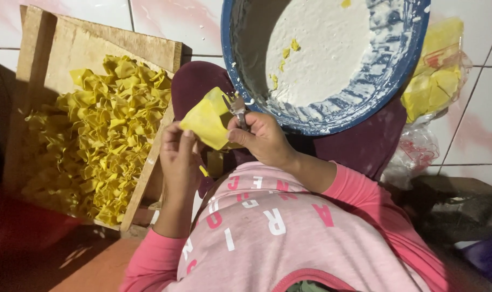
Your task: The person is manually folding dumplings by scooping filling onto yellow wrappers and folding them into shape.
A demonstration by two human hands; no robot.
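My left hand (176, 154) holds a yellow dough wrapper (207, 120) by its lower edge, in front of my pink shirt. Pinched in my right hand (263, 139) is a metal fork (238, 108), whose tines touch the wrapper's upper right side. Just beyond the hands sits a large blue bowl (397, 70) with white filling paste (321, 48) and a few yellow scraps in it.
At the left, a wooden tray (56, 48) holds a heap of several folded yellow wrappers (102, 135). A plastic bag of flat yellow wrappers (438, 81) lies right of the bowl. White floor tiles lie around, and a dark purple cloth covers my lap.
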